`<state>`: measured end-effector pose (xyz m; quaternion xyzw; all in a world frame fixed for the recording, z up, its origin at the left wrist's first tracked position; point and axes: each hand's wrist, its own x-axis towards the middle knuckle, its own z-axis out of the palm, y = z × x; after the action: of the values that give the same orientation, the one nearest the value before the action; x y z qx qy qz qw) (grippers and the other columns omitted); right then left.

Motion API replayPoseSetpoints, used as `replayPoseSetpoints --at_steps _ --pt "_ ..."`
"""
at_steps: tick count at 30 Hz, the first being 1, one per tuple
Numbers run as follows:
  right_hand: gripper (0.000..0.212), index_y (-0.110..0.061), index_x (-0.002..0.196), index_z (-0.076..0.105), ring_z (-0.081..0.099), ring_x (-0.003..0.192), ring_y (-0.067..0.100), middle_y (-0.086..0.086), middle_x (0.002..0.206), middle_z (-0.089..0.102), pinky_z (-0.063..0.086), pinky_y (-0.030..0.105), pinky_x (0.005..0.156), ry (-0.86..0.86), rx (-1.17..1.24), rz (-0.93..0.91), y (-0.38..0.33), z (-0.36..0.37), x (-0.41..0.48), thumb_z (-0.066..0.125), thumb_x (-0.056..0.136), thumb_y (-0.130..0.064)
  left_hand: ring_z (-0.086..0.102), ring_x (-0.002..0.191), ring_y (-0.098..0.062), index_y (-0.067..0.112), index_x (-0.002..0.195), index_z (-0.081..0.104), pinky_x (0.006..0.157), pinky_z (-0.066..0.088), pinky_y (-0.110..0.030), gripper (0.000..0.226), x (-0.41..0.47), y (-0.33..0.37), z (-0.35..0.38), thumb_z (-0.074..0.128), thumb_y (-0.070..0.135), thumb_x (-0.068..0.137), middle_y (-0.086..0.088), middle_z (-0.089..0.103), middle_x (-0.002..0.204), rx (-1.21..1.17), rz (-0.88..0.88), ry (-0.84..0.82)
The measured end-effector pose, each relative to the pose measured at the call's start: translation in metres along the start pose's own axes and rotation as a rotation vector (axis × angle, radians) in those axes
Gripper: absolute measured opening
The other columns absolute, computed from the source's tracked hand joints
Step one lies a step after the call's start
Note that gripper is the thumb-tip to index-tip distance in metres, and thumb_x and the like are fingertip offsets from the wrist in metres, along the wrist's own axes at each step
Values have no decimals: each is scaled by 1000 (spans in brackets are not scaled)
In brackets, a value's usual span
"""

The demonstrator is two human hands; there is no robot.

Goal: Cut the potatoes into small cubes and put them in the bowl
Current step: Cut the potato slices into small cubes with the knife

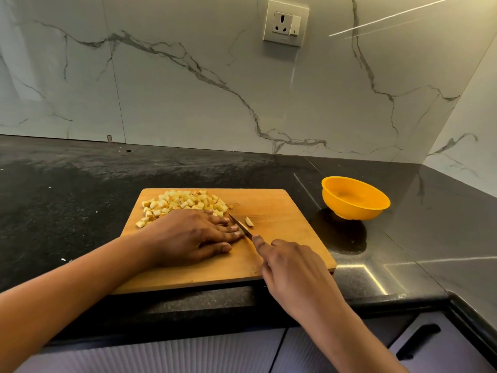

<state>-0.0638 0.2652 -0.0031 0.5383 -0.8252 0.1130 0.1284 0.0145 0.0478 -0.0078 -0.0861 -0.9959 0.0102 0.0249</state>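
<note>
**On the cutting board, knife in my right hand**

From the head camera, much is hidden. My right hand [293, 270] is clenched round the knife [240, 224], so the handle is covered and only the blade shows, my forefinger laid along its back. My left hand [193, 235] lies flat on the cutting board [282, 205], fingers straight and gripping nothing. Whether anything sits beneath the palm I cannot tell.

The blade runs toward 11 o'clock from my right fist, just beside my left fingertips. One loose potato piece [249, 221] lies just beside the blade, on its 3 o'clock side and at 12 o'clock from my right hand. The heap of potato cubes [183, 203] sits at 12 o'clock from my left hand, its near edge hidden behind my knuckles.

I count one board, one knife, one loose piece and one orange bowl [349, 211]. The bowl stands on the black counter [80, 184], at 2 o'clock from the board and apart from it. The cubes are too heaped to count.
</note>
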Motion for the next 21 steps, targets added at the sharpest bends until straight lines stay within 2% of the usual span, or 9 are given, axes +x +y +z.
replayPoseSetpoints --at_steps 3,6,8,10,11,13,15,18,21 --pt "52 -26 151 13 50 92 15 -2 114 53 31 26 67 -54 6 6 -3 -3 -6 31 102 -29 16 136 11 40 140 30 112 3 -14 55 -1 0 1 14 57 91 26 27 144 7 -1 17" --pt "53 -29 151 13 48 85 13 -5 111 52 26 21 53 -38 -26 -12 -7 -12 -29 32 101 -31 20 134 10 39 139 32 112 4 -14 57 -1 0 2 10 59 90 26 31 141 18 3 52" --pt "52 -35 142 39 49 68 9 -9 87 52 15 16 45 -34 -63 43 -3 -16 -39 54 92 -34 27 131 11 37 137 39 111 9 -15 59 -1 0 2 10 60 91 24 39 138 2 9 97" --pt "46 -40 120 62 36 50 8 -12 64 38 4 15 41 19 -63 101 -1 -26 -41 70 75 -37 37 123 12 34 130 52 109 17 -16 61 -3 1 3 12 62 92 20 51 131 -19 17 172" --pt "43 -43 123 58 35 53 8 -12 67 36 7 16 41 -2 -54 120 -1 -31 -39 64 81 -37 44 118 11 32 124 58 107 22 -19 61 -4 2 3 15 61 93 18 58 125 -19 24 226" --pt "46 -43 141 36 41 70 8 -13 83 42 23 17 47 83 40 116 7 -28 -38 42 97 -35 57 106 6 30 112 66 103 34 -25 59 -3 3 5 20 62 94 16 67 112 -12 24 359" --pt "47 -40 145 28 48 79 8 -13 93 49 36 20 59 116 51 94 15 -21 -33 35 99 -34 63 100 0 31 110 67 99 40 -24 67 1 6 0 22 74 87 14 69 107 -71 -66 423" --pt "47 -38 146 28 55 90 8 -13 103 57 46 25 73 105 79 118 15 -15 -27 35 100 -33 56 106 -5 33 123 58 93 41 -20 80 15 13 -9 27 84 69 12 64 116 -70 -247 285" --pt "47 -36 146 29 56 92 8 -13 107 59 48 26 77 103 83 170 15 -8 -25 36 100 -33 50 101 -5 32 120 61 84 36 -22 57 29 20 -9 46 69 78 11 62 114 -22 -279 200"
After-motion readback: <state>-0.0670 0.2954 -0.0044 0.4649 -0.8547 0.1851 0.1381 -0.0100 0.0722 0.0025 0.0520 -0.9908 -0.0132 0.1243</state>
